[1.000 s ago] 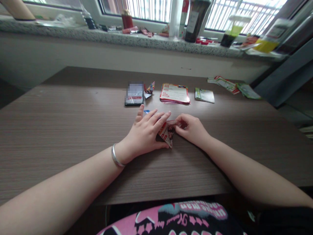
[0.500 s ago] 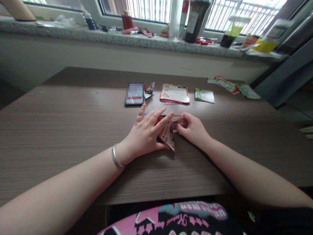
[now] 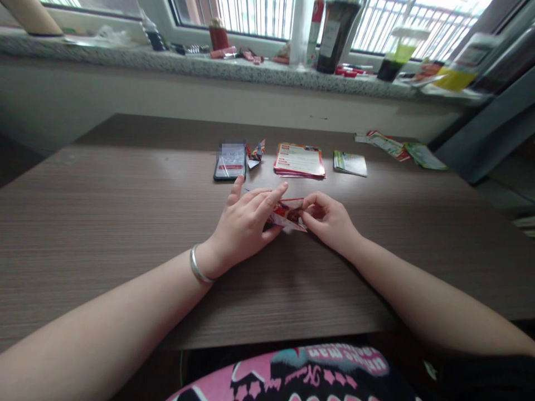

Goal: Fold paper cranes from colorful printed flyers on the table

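A sheet of printed red-and-white paper (image 3: 291, 213), partly folded, is between my two hands low over the table. My left hand (image 3: 246, 223), with a silver bangle at the wrist, grips its left side, fingers across the top and thumb at the near edge; the little finger sticks out. My right hand (image 3: 328, 216) pinches the right end between thumb and index finger. Much of the paper's left part is hidden under my left fingers. Beyond the hands, a small folded paper piece (image 3: 256, 154) stands beside a phone (image 3: 230, 161) with its screen lit.
A stack of printed sheets (image 3: 299, 160) and a smaller stack of green-white cards (image 3: 350, 164) lie on the wooden table (image 3: 125, 223). Loose paper strips (image 3: 390, 145) are at the far right. Bottles, including a dark one (image 3: 334, 39), and small items crowd the windowsill (image 3: 167, 62).
The paper's pointed near flap has swung up and away from me, so more of its red inner side shows. My left fingers have drawn back left and closer together. My right hand keeps its pinch.
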Demonstrator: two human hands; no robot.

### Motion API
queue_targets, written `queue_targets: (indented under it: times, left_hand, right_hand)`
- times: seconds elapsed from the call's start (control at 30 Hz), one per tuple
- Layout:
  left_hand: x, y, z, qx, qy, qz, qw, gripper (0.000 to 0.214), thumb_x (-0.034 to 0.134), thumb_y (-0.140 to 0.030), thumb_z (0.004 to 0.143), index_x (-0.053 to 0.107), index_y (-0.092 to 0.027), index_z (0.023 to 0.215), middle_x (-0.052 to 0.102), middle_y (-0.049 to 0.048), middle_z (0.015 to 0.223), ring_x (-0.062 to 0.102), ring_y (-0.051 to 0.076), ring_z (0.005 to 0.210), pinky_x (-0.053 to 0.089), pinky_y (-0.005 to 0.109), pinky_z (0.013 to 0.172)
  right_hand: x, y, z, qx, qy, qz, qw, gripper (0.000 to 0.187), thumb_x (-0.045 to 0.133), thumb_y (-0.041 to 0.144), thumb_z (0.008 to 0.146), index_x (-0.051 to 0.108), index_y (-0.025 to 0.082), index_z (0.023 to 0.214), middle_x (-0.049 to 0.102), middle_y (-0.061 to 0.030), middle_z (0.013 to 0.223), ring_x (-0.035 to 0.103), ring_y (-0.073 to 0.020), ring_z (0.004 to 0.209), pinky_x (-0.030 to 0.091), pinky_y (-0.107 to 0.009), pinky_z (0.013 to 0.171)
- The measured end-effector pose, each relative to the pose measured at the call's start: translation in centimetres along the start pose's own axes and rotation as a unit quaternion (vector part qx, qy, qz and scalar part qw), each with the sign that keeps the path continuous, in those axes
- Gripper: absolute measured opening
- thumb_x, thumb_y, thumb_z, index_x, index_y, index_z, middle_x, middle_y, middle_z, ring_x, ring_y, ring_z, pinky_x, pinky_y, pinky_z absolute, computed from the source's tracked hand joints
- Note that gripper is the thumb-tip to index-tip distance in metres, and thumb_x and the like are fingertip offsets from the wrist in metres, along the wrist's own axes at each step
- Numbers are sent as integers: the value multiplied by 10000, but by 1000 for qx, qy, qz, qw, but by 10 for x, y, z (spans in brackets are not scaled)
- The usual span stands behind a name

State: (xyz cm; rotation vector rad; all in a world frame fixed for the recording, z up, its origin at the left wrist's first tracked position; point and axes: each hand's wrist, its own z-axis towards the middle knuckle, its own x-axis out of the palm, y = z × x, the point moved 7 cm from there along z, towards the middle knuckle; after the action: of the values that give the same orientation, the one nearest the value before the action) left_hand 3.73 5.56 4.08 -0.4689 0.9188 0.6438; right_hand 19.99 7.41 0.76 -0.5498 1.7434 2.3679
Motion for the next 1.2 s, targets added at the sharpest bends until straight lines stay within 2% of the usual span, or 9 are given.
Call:
queue_targets:
  times: [0.17, 0.23, 0.37, 0.47, 0.63, 0.83, 1.0, 1.2]
  left_hand:
    - [-4, 4, 1, -18, -30, -22, 999, 639, 600, -268, 876, 335, -241, 1457, 695, 20, 1169, 603, 210, 1153, 120, 509, 1217]
    - [-5, 7, 1, -24, -44, -32, 998, 617, 609, -242, 869, 361, -243, 1434, 708, 10, 1136, 629, 201, 1094, 159, 502, 1208]
    - [-2, 11, 2, -44, -56, -54, 996, 611, 629, -170, 832, 396, -227, 1394, 717, 17, 1107, 644, 211, 1045, 220, 534, 1172]
    - [-1, 10, 3, -45, -56, -69, 995, 576, 620, -128, 818, 430, -223, 1354, 716, 21, 1106, 644, 214, 1050, 236, 548, 1159]
    - [-5, 2, 3, -21, -70, -81, 994, 445, 594, -107, 830, 502, -221, 1250, 724, 7, 1050, 654, 185, 1010, 241, 508, 1169]
    - [0, -2, 3, -1, -39, -125, 991, 313, 548, -144, 880, 524, -188, 1190, 682, 59, 1138, 627, 198, 1063, 295, 524, 1137]
    - [-9, 1, 3, 4, -91, -169, 981, 159, 632, -263, 878, 583, -205, 1018, 705, 32, 1042, 641, 176, 1031, 309, 477, 1140]
    - [-19, 0, 4, 17, -139, -158, 977, 54, 682, -275, 855, 650, -234, 841, 725, -23, 876, 667, 155, 910, 339, 456, 1111]
  right_hand:
    - [1, 5, -2, -31, 12, 10, 999, 71, 624, 234, 820, 579, 208, 868, 660, 4, 762, 585, -109, 614, 481, -246, 568]
    - [3, 10, -2, -58, 23, 10, 998, 98, 600, 163, 802, 579, 209, 886, 658, -11, 844, 624, -128, 735, 514, -253, 633]
    - [9, 19, -4, -116, 57, 19, 991, 280, 598, 100, 766, 568, 224, 1015, 621, -52, 1063, 623, -168, 973, 560, -284, 750]
    - [11, 22, -3, -135, 59, -6, 989, 248, 644, 149, 785, 568, 230, 1007, 608, -50, 1057, 620, -159, 927, 569, -281, 722]
    - [8, 32, -4, -167, 16, -82, 982, 113, 628, 142, 819, 588, 228, 880, 636, -29, 954, 608, -134, 817, 529, -242, 608]
    - [6, 47, -9, -223, -35, -145, 963, 100, 657, 167, 825, 581, 223, 793, 669, -23, 859, 615, -153, 805, 514, -272, 637]
    - [4, 51, -12, -231, -55, -202, 950, 132, 660, 201, 845, 570, 225, 752, 683, -23, 834, 613, -167, 801, 505, -303, 679]
    - [5, 53, -14, -251, -58, -233, 938, 118, 662, 245, 862, 579, 235, 778, 706, -18, 876, 619, -175, 837, 509, -332, 755]
